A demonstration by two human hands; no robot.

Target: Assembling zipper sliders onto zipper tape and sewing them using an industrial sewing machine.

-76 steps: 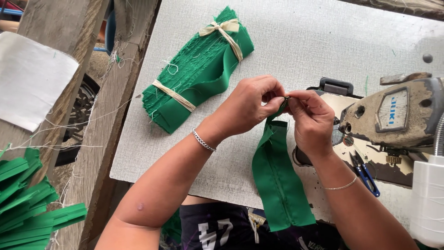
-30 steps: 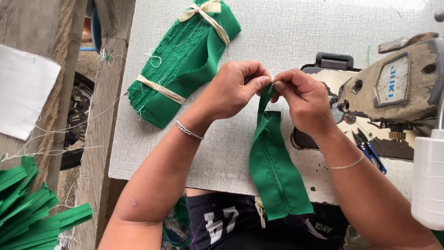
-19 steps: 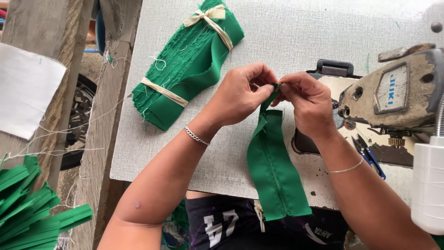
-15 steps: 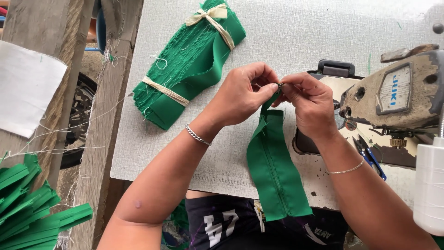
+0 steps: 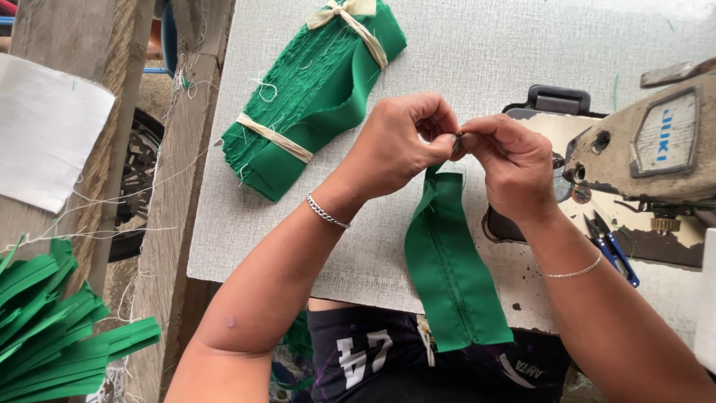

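Green zipper strip (image 5: 453, 269) — long, hanging | top pinched — both hands

Both forearms are angling in over the near desk edge, hands meeting mid-desk. Left hand (image 5: 395, 145) and right hand (image 5: 511, 164) are curling knuckles-up, fingers (image 5: 440, 145) pinching together, fingertips touching. Both wrists are bending slightly inward.
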